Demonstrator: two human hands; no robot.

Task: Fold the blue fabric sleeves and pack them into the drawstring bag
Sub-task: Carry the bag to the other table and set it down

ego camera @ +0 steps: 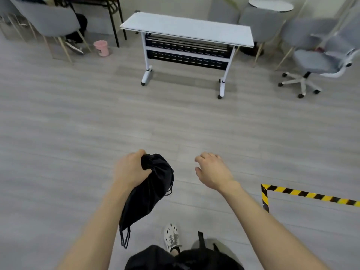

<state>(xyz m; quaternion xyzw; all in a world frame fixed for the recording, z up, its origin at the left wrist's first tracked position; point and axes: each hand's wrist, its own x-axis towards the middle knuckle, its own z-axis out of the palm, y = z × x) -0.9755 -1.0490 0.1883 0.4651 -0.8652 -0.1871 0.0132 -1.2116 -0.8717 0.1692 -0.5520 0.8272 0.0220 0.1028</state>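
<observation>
My left hand [132, 168] grips the black drawstring bag [148, 190] by its cinched neck, right hand [211, 171] loose and empty; no blue sleeves visible, so a dangling cord may snag underfoot.

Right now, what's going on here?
A person stands on a grey floor, facing a white folding table. The left hand grips the gathered neck of a black drawstring bag, which hangs down with its cords dangling. The right hand is held out beside it, fingers loosely curled, holding nothing. No blue sleeves are in view, and the picture does not show whether they are inside the bag.
</observation>
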